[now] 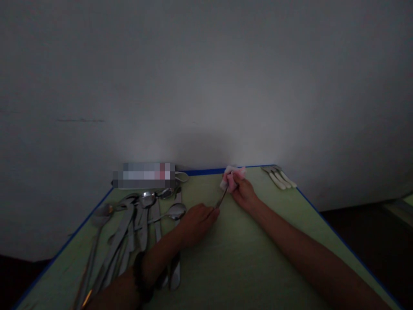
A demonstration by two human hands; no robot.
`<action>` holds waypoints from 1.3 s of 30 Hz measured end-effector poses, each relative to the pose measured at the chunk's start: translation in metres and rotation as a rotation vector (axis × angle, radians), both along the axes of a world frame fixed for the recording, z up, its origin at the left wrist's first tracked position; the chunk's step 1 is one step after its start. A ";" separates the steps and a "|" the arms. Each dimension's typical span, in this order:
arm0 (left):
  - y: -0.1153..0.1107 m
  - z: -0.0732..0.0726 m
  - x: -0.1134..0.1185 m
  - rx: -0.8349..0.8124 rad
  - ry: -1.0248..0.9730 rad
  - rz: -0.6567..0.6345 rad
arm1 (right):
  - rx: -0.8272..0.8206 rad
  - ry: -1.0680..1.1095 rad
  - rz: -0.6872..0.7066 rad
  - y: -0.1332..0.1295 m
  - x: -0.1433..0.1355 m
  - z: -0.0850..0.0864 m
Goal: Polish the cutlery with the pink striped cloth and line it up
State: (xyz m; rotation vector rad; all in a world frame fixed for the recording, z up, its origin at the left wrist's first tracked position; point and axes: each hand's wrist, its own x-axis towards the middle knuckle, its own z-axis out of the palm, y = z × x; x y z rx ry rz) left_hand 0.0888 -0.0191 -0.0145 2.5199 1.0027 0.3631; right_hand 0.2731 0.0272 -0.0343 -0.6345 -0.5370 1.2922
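Observation:
My left hand (199, 221), with a dark bracelet at its wrist, is closed on the near end of a thin metal utensil (221, 199). The utensil slants up to the right, and its far end is hidden in a pink and white cloth (230, 175). That cloth is pinched in my right hand (244, 193), around the utensil's far end. Left of my left hand lies a loose pile of metal spoons and knives, with a spoon (177, 210) closest to the hand.
Several white-handled forks (278, 179) lie side by side at the table's back right corner. A blurred-out box (145, 175) stands at the back left. The green table (258, 258) has a blue edge and meets a grey wall.

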 end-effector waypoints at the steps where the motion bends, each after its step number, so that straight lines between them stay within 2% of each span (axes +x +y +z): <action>1: 0.001 0.000 0.000 -0.016 -0.017 0.002 | 0.017 -0.024 0.029 0.001 0.004 0.001; 6: 0.004 0.000 -0.004 -0.089 -0.104 0.047 | 0.038 -0.194 0.172 0.000 0.019 0.005; 12: 0.002 -0.002 -0.006 -0.123 -0.183 0.090 | 0.135 -0.353 0.281 -0.004 0.022 0.004; 18: 0.000 0.002 -0.006 -0.227 -0.304 0.124 | 0.108 -0.315 0.310 -0.003 0.020 0.002; 23: -0.001 0.009 -0.002 -0.368 -0.304 0.146 | 0.098 -0.272 0.221 -0.001 0.017 0.000; 28: -0.002 0.006 0.001 -0.430 -0.274 0.143 | 0.092 -0.199 0.185 -0.003 0.010 0.004; 30: -0.001 0.003 0.000 -0.346 -0.243 0.097 | 0.072 -0.180 0.117 -0.006 0.005 0.007; 34: 0.004 -0.008 -0.006 -0.052 -0.195 0.014 | -0.059 -0.035 -0.015 -0.012 -0.010 0.006; 39: 0.010 -0.023 -0.009 0.148 -0.133 -0.052 | -0.095 0.080 0.042 -0.017 -0.023 0.003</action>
